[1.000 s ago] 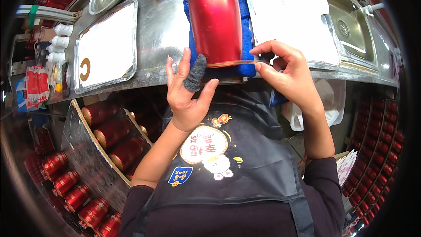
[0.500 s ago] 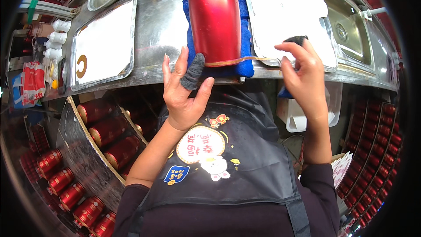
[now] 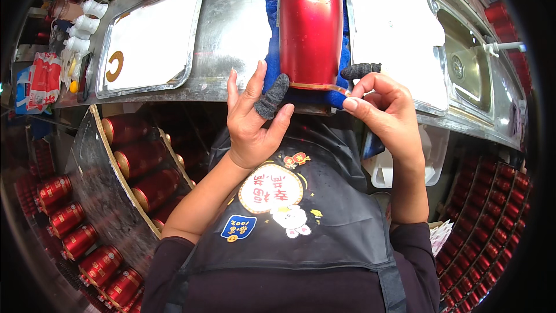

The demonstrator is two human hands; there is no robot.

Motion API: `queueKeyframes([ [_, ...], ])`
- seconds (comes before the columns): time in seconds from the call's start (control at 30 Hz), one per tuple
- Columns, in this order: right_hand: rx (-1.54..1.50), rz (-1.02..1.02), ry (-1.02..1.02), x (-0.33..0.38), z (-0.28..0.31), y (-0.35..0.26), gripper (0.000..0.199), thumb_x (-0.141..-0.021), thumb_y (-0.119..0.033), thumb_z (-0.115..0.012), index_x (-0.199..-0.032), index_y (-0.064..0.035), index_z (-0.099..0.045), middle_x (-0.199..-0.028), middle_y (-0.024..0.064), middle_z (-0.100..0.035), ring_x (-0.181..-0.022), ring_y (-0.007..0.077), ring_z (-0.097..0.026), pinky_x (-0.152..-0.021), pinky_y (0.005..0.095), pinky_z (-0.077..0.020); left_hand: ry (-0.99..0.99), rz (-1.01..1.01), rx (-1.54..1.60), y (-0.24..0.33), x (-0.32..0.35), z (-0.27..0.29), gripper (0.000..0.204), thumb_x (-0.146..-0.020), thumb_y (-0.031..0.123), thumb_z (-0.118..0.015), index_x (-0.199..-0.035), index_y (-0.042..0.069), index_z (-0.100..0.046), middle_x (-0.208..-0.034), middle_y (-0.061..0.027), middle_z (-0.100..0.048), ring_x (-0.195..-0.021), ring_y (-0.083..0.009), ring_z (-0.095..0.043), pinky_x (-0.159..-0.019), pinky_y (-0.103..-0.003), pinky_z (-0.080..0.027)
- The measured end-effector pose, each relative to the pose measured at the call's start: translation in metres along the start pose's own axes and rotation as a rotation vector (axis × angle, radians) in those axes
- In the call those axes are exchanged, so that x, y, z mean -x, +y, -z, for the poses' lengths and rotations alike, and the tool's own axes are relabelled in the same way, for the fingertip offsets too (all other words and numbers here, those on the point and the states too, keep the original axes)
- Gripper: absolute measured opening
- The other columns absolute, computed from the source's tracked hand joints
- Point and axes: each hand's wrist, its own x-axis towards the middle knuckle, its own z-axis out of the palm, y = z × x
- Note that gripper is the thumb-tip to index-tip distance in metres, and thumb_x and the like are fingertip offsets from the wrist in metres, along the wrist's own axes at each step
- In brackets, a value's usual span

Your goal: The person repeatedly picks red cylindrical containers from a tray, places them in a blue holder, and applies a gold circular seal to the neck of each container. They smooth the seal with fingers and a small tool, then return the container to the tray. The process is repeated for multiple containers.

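Observation:
A shiny red metal canister (image 3: 311,29) lies on a folded blue cloth (image 3: 270,69) at the edge of the metal counter. Along its near rim runs a thin gold strip (image 3: 315,86), whose right end leaves the canister. My right hand (image 3: 391,110) pinches that end between thumb and a finger; its forefinger wears a dark knitted finger sleeve and points toward the canister. At the rim's left side is my left hand (image 3: 255,124), fingers spread, with its grey-sleeved finger against the canister or very near it.
Left on the counter (image 3: 229,40) sits a white-lined tray (image 3: 153,35) holding a curled gold strip (image 3: 114,66). Another white-covered tray (image 3: 394,40) lies at right, beside a sink (image 3: 463,69). Below the counter are red canisters (image 3: 141,156) at left, more red canisters (image 3: 486,226) at right, and a white plastic container (image 3: 394,174).
My right hand has come left toward the canister, drawing the strip's end closer to the rim. My left hand keeps its place at the rim. The whole view has shifted slightly.

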Motion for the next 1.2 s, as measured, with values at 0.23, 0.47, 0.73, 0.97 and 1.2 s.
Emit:
queueKeyframes([
  [0.23,-0.065,-0.028,0.077,0.001,0.003,-0.009,0.017,-0.09,-0.016,-0.075,-0.086,-0.005,-0.062,-0.074,-0.0058,-0.058,-0.059,-0.0009,-0.047,-0.05,0.0167,-0.0329,-0.028,-0.03,0.009,-0.002,-0.001,0.0,0.029,-0.081,0.009,-0.077,-0.109,0.002,-0.076,-0.144,-0.0209,-0.058,-0.132,-0.0344,-0.058,-0.118,-0.066,-0.014],
  [0.47,-0.123,0.035,0.074,-0.009,0.002,0.016,0.013,-0.091,-0.014,-0.069,-0.086,-0.0062,-0.061,-0.071,-0.0041,-0.056,-0.054,0.0004,-0.046,-0.045,0.0175,-0.0334,-0.064,-0.064,-0.037,0.001,-0.005,0.0,0.028,-0.081,0.009,-0.074,-0.109,0.001,-0.075,-0.139,-0.0197,-0.062,-0.135,-0.0369,-0.055,-0.119,-0.067,-0.01],
  [0.73,-0.172,0.034,0.035,-0.01,0.005,0.016,0.012,-0.091,-0.013,-0.07,-0.087,-0.0053,-0.061,-0.074,-0.0025,-0.059,-0.06,0.0016,-0.049,-0.052,0.0178,-0.0362,-0.081,-0.125,-0.114,0.006,-0.011,0.001,0.021,-0.076,0.008,-0.075,-0.096,0.001,-0.076,-0.138,-0.0213,-0.062,-0.134,-0.0385,-0.055,-0.117,-0.07,-0.011],
  [0.97,-0.166,0.059,0.046,-0.014,0.003,0.023,0.013,-0.091,-0.013,-0.07,-0.085,-0.0067,-0.06,-0.07,-0.0036,-0.057,-0.052,0.0003,-0.046,-0.045,0.0174,-0.0337,-0.11,-0.192,-0.244,0.016,-0.021,0.004,0.017,-0.07,0.011,-0.078,-0.087,0.006,-0.077,-0.143,-0.0253,-0.057,-0.131,-0.0459,-0.056,-0.114,-0.072,-0.016],
  [1.2,-0.146,0.057,0.027,-0.016,0.002,0.026,0.011,-0.091,-0.012,-0.071,-0.086,-0.0069,-0.062,-0.073,-0.0039,-0.059,-0.055,-0.0004,-0.047,-0.049,0.0167,-0.0346,-0.091,-0.253,-0.333,0.035,-0.039,-0.001,0.019,-0.066,0.015,-0.078,-0.085,0.012,-0.079,-0.147,-0.0256,-0.053,-0.13,-0.0513,-0.052,-0.109,-0.078,-0.019],
])
